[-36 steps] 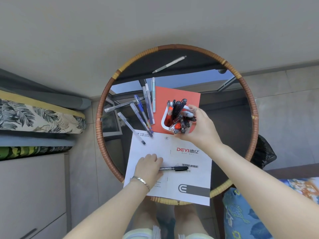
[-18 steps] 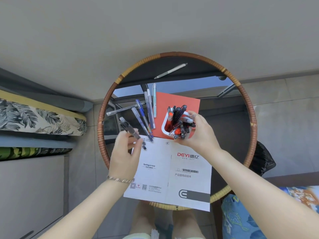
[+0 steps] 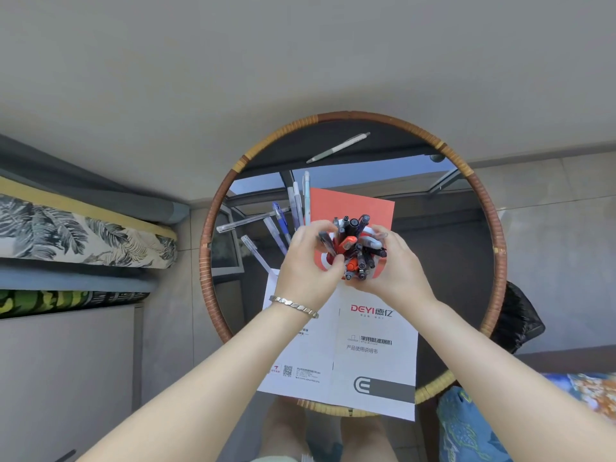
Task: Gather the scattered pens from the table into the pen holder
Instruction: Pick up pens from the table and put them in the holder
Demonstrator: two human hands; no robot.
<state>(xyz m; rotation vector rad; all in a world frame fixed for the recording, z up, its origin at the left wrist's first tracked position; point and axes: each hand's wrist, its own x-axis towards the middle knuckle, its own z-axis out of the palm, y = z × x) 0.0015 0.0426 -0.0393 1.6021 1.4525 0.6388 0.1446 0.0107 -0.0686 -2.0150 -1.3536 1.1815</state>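
A white pen holder (image 3: 320,261) packed with several dark and orange pens stands on a red card (image 3: 353,205). My right hand (image 3: 396,271) grips the holder from the right. My left hand (image 3: 308,265) is at the holder's left rim, its fingers closed on a black pen (image 3: 323,239) whose end is among the pens in the holder. Several clear and blue pens (image 3: 283,223) lie loose on the glass to the left of the card. One white pen (image 3: 338,148) lies alone at the table's far side.
The round glass table has a rattan rim (image 3: 213,261). A white printed manual (image 3: 353,348) covers its near part and overhangs the near edge. A leaf-patterned cushion (image 3: 83,235) lies to the left, a black bag (image 3: 516,321) to the right.
My left hand took the black pen off the white manual, lifted it to the left, then carried it right to the holder. My right hand stayed on the holder.
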